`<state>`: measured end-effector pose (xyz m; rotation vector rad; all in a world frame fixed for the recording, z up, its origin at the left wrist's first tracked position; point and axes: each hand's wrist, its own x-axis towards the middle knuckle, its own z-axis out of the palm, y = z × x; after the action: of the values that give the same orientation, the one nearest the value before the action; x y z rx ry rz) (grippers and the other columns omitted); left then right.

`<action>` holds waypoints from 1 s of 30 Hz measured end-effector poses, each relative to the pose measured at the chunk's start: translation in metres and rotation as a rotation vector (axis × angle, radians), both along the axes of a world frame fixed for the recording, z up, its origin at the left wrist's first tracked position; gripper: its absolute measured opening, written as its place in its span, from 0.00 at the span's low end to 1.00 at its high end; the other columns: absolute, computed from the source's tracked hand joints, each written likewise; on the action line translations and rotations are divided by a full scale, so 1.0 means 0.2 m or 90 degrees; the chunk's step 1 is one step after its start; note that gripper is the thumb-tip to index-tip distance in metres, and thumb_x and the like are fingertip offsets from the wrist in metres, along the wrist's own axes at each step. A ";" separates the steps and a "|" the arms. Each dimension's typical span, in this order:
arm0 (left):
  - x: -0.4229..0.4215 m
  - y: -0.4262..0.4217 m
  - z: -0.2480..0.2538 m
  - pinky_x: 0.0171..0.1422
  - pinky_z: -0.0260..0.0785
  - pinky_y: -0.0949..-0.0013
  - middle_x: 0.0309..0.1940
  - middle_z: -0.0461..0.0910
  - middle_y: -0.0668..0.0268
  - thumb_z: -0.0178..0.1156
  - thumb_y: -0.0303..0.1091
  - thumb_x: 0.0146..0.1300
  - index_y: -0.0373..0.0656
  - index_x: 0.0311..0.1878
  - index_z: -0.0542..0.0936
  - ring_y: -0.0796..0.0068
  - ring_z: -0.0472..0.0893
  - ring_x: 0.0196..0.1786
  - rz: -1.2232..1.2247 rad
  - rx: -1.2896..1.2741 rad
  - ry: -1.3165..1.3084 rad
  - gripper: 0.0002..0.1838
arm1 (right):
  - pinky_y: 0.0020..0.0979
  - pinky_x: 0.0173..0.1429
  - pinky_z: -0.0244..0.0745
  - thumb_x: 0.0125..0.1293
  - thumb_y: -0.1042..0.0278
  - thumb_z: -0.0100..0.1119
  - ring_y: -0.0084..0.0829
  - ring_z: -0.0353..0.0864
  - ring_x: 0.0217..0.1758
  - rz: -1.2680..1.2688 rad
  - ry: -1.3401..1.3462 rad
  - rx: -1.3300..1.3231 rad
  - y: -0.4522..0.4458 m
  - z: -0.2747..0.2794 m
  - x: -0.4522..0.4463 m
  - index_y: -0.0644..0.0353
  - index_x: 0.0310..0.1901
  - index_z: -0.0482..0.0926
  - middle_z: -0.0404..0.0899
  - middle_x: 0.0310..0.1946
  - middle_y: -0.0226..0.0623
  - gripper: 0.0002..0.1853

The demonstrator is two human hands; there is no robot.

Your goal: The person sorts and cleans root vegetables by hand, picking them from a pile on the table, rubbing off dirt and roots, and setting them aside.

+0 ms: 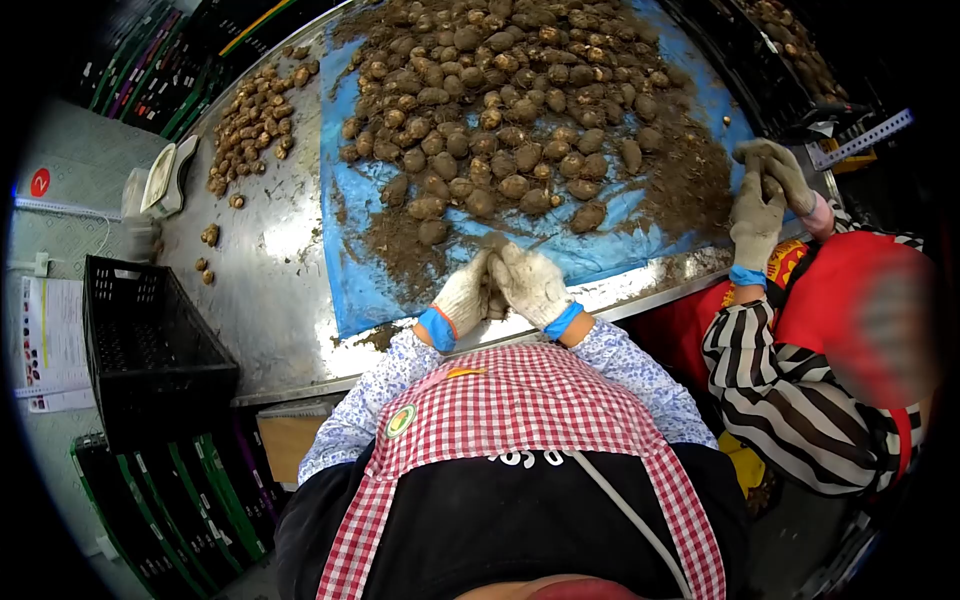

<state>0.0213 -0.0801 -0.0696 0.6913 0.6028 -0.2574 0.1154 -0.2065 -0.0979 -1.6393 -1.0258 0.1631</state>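
My left hand and my right hand, both in dirty white gloves with blue at the wrists, meet at the near edge of the blue sheet. Their fingers are closed together around something brown that barely shows between them; I cannot make out what it is. Just beyond them lies a large heap of brown, hairy root vegetables, with loose soil and root fibres around it.
A smaller pile of cleaner roots lies at the left of the metal table. A black crate and a scale stand farther left. At the right, a co-worker's gloved hands are at the table edge.
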 end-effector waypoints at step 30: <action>-0.09 -0.05 0.04 0.33 0.73 0.65 0.32 0.78 0.64 0.47 0.49 0.74 0.39 0.48 0.78 0.73 0.74 0.27 0.118 0.009 0.025 0.21 | 0.32 0.44 0.74 0.71 0.56 0.49 0.39 0.80 0.39 0.028 0.330 -0.121 -0.21 0.27 -0.03 0.63 0.40 0.71 0.79 0.32 0.47 0.15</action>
<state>0.0024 -0.0907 -0.0618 0.6410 0.7014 -0.0948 0.1097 -0.2477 -0.0444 -1.6220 -0.6607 0.6943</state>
